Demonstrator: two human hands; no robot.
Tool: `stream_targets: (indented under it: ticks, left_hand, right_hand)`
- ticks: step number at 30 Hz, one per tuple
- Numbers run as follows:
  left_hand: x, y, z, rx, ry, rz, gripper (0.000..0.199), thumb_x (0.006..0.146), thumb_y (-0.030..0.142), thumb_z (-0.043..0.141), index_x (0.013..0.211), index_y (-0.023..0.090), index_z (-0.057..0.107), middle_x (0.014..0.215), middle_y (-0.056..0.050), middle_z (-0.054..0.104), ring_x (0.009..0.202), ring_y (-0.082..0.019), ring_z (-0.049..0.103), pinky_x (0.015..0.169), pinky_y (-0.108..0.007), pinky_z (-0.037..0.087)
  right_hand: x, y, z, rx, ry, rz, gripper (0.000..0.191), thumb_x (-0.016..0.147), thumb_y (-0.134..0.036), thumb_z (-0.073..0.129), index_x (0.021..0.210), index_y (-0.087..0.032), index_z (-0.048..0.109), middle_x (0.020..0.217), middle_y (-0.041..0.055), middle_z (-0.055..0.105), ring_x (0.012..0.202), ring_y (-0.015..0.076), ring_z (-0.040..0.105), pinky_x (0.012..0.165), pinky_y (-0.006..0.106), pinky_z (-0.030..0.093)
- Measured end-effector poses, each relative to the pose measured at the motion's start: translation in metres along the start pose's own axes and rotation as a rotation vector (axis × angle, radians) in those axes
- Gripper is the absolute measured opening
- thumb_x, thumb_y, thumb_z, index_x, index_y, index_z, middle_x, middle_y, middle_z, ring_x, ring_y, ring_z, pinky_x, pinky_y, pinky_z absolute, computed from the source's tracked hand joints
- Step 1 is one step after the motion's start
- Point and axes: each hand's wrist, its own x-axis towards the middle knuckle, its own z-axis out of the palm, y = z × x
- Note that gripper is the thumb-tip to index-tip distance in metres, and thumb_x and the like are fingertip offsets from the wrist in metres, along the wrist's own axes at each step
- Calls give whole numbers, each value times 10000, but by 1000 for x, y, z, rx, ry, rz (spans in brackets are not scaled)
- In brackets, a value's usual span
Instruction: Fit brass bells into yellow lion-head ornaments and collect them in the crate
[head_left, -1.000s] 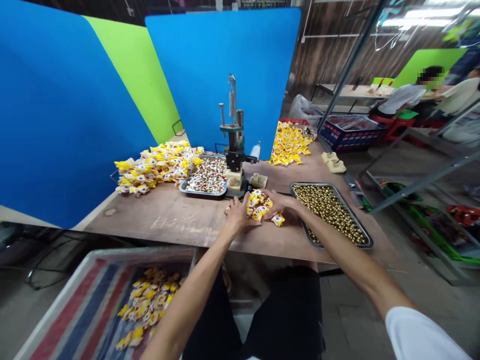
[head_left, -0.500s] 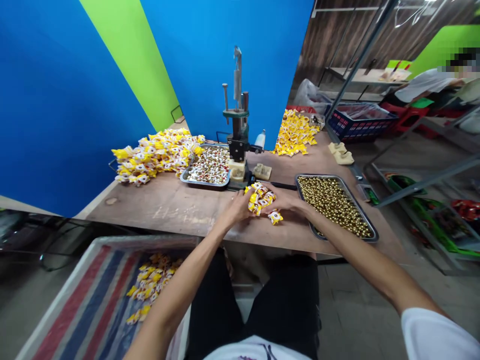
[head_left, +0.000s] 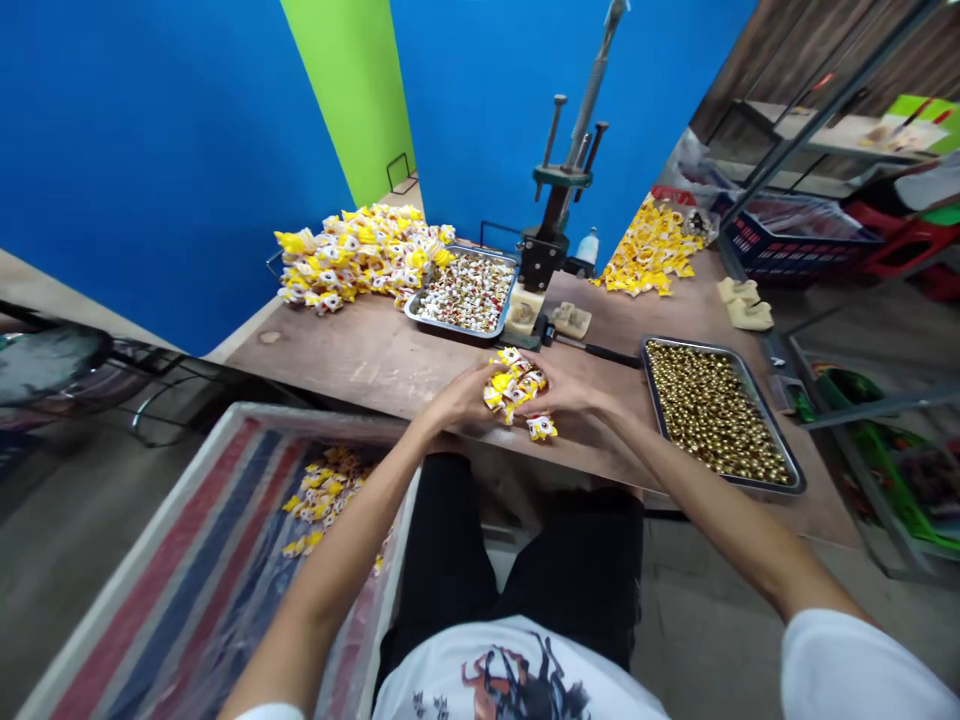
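Observation:
Between my two hands, at the table's front edge, is a small cluster of yellow-and-white figures (head_left: 511, 388). My left hand (head_left: 466, 393) curls around its left side, and my right hand (head_left: 564, 387) wraps its right side. One loose figure (head_left: 541, 428) lies just below the right hand. Behind the hands stands a hand press (head_left: 546, 250) with a pale block at its base. Left of the press, a metal tray (head_left: 420, 318) holds small white-and-red pieces. A second tray (head_left: 801, 478) on the right is full of gold beads.
A large pile of yellow-and-white figures (head_left: 360, 255) sits at the table's back left, and yellow pieces (head_left: 652, 250) at the back right. Pale moulds (head_left: 745, 305) lie near the right edge. A striped lined bin (head_left: 202, 560) with more figures stands below left.
The camera view has shifted, so the table and press appear further right and tilted. My hands remain around the cluster, which looks slightly rearranged.

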Motion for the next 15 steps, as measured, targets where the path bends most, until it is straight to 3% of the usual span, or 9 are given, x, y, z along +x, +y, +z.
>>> stream_targets:
  ticks: [6,9,12,15]
  left_hand:
    - [-26,-28,-35,-85,27,69,869,786,333,932,1598,189,658,1653,-198,585,1524,-399,602,1304,-529,494]
    - [-55,-41,-55,-120,94,88,777,803,373,943,1524,189,718,1627,-190,598,1499,-386,617,1293,-517,512]
    - [-107,-52,-88,-92,178,43,679,842,393,930,1464,185,753,1573,-184,637,1447,-363,652,1273,-508,533]
    - [-187,-60,-129,-20,243,-56,625,861,418,918,1424,192,767,1563,-169,651,1451,-358,652,1270,-495,534]
  right_hand:
    - [29,-12,37,75,57,-25,1239,613,-440,1105,1696,-271,529,1708,118,578,1495,343,612,1270,484,535]
    - [52,-20,69,152,51,-48,1192,600,-427,1109,1656,-251,585,1682,124,604,1490,359,615,1253,491,557]
    - [83,-32,117,216,-35,-76,1231,568,-414,1119,1662,-236,584,1680,139,605,1506,377,599,1279,514,532]
    - [120,-48,186,243,-136,-128,1260,598,-418,1113,1706,-259,535,1736,126,550,1566,368,546,1340,517,462]
